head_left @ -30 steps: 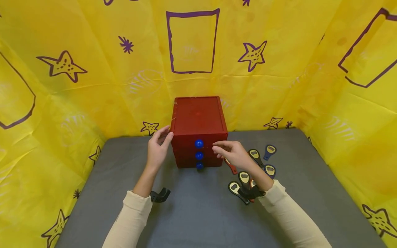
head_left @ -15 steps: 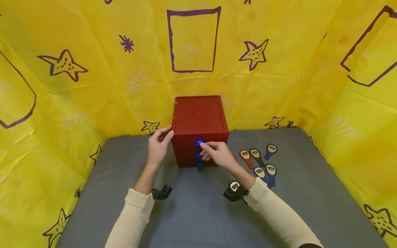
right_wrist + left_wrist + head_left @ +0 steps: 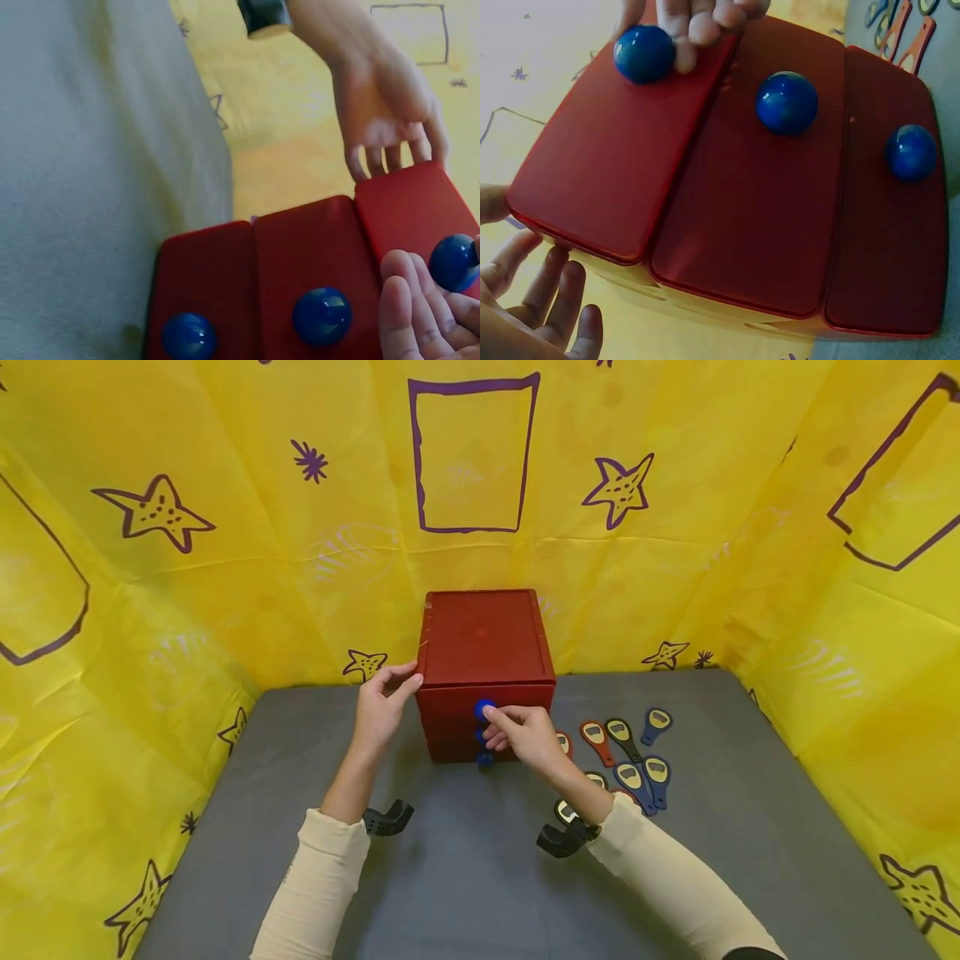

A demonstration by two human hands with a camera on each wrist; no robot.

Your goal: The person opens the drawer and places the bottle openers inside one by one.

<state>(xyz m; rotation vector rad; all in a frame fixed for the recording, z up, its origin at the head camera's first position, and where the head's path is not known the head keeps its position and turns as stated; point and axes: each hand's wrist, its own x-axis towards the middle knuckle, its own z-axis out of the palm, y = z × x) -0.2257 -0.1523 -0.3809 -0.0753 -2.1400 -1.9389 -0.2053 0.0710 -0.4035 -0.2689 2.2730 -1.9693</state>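
Note:
A red chest of three drawers (image 3: 483, 639) stands against the back cloth, a round blue knob on each drawer front. My right hand (image 3: 531, 737) pinches the top knob (image 3: 484, 709) between thumb and index finger, its other fingers bent beneath. In the right wrist view those fingers partly cover the top drawer front (image 3: 409, 206). At the chest's upper left edge, my left hand (image 3: 381, 706) rests its fingertips against the side with the fingers fairly straight. The left wrist view shows the middle knob (image 3: 787, 103) and bottom knob (image 3: 911, 153) untouched.
Several bottle openers with red, black or blue handles lie to the chest's right, among them a blue opener (image 3: 657, 725) and a black opener (image 3: 622, 737). My right forearm hides some. Yellow patterned cloth (image 3: 247, 568) encloses the grey table (image 3: 465, 893) at the back and sides.
My right hand has moved left from the chest's right front and taken hold of the top knob, uncovering more openers. The left hand has stayed at the upper left edge.

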